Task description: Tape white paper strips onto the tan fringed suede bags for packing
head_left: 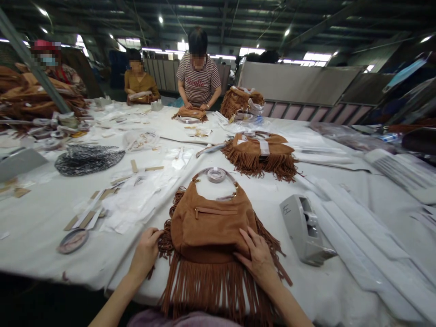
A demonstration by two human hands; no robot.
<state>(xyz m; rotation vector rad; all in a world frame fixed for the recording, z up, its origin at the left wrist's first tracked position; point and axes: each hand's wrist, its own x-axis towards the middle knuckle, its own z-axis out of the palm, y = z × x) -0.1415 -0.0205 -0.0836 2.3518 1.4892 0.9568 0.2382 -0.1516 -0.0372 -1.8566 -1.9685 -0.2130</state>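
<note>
A brown suede bag (211, 227) with long fringe lies flat on the white-covered table (112, 259) in front of me, its zipper side up and its wrapped strap toward the far side. My left hand (146, 252) is closed at the bag's left edge, with fringe strands between thumb and fingers. On the lower right of the bag rests my right hand (257, 256), fingers spread on the suede. Fringe hangs toward the table's near edge. A roll of wrapped strap (216, 175) sits within the handle loop.
A grey tape dispenser (303, 229) stands right of the bag. Beyond it lie more fringed bags (260, 154). Paper scraps (126, 204), a round tape roll (73, 240) and a black mesh piece (89, 159) are at left. Across the table, a person (198, 75) handles another bag.
</note>
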